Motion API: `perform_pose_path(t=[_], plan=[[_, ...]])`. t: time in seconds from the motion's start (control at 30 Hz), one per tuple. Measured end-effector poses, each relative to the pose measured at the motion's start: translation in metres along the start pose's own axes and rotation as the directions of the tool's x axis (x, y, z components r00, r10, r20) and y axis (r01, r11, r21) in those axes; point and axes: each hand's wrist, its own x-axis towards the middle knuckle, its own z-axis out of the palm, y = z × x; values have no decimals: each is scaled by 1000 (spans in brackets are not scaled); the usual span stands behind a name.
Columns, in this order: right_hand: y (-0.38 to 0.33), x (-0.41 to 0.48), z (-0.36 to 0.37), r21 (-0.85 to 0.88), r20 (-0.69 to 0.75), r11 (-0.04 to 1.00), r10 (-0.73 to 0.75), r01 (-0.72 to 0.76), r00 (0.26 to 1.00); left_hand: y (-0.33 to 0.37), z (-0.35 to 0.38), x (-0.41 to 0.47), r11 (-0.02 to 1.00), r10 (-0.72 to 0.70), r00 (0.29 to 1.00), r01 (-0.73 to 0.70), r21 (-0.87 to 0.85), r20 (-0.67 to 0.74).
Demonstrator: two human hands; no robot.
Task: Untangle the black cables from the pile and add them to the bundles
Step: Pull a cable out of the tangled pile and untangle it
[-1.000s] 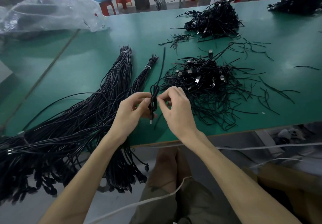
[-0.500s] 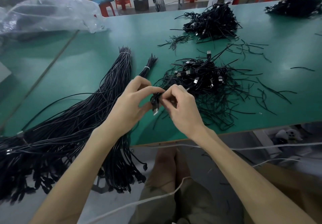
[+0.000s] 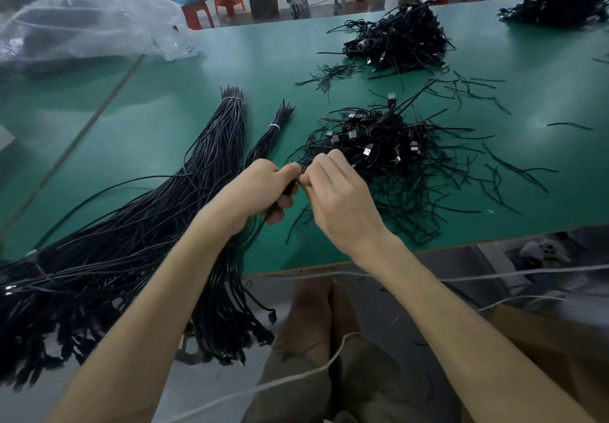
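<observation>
Both hands meet at the near-left edge of the pile [image 3: 379, 146], fingertips touching: left hand [image 3: 260, 188] curled round a small black cable [image 3: 290, 189], right hand [image 3: 339, 198] pinching its upper end. Looks like a coil or knot being worked loose. Best to hold the body firm in the left hand, draw the free end out slowly, and avoid dragging neighbours off the pile. Cable is thin, black, mostly hidden by fingers. Tied bundles [image 3: 211, 159] lie left of the pile on the green table [image 3: 148, 126].

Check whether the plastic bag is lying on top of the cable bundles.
No, the plastic bag lies at the far left, apart from the cable bundles.
</observation>
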Motion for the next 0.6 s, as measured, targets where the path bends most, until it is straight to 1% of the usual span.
perform_pose_path(t=[0.03, 0.1, 0.17, 0.23, 0.27, 0.33, 0.37, 0.43, 0.47, 0.53, 0.57, 0.6], plan=[[0, -2, 2, -62, 3, 997, -42, 42, 999, 2, -5, 6, 996, -90, 991, 86, 37, 99], [1, -8, 6, -135, 16, 984, -113, 114, 994, 3, -14, 17, 974, -205, 944, 170, 152, 259], [3, -13, 6, -177, 30, 968, -175, 178, 984, 1, -17, 23, 961, -259, 903, 204, 189, 343], [8, -14, 5, -192, 24, 961, -198, 199, 980, -2, -16, 25, 965, -252, 887, 202, 164, 386], [11, -13, 4, -185, 25, 964, -189, 190, 982, -5, -14, 26, 975, -217, 890, 178, 133, 400], [16, -13, 2, -145, 44, 980, -130, 135, 990, -11, -14, 25, 996, -85, 908, 91, 5, 411], [18, -13, 0, -107, 53, 991, -78, 84, 996, -15, -16, 23, 996, -4, 917, 37, -76, 398], [21, -14, -4, 5, 47, 998, 60, -60, 997, -21, -18, 19, 967, 155, 932, -76, -242, 328], [23, -15, -6, 67, 43, 988, 140, -143, 989, -23, -18, 16, 935, 235, 925, -131, -330, 300], [24, -14, -9, 150, 64, 952, 261, -268, 963, -27, -18, 10, 857, 398, 870, -239, -457, 291], [23, -14, -10, 172, 81, 939, 288, -298, 954, -28, -18, 7, 837, 464, 833, -301, -457, 302], [23, -14, -10, 195, 96, 929, 302, -315, 949, -29, -16, 5, 833, 505, 808, -364, -416, 303]])
